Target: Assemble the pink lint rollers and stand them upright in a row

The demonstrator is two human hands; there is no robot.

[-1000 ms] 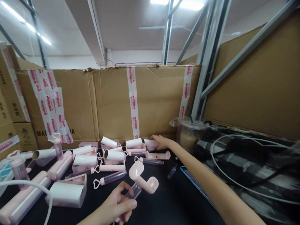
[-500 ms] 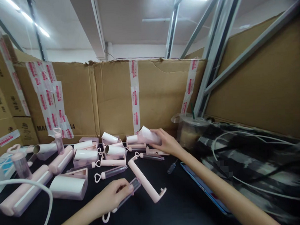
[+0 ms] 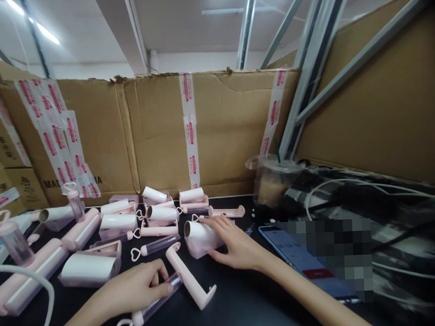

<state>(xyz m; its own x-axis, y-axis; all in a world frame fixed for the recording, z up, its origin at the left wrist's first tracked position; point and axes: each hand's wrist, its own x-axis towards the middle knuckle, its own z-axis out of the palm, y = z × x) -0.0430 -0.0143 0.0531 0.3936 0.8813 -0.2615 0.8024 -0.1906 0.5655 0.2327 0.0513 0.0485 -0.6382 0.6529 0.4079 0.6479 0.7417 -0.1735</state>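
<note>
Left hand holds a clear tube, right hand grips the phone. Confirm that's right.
No: in the head view, the right hand grips a case with a white roll, not the phone. The left hand does hold a clear tube.

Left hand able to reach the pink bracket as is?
Probably yes: the pink bracket lies uncovered just beyond the left hand, though the clear tube in its grip might need releasing first.
</note>
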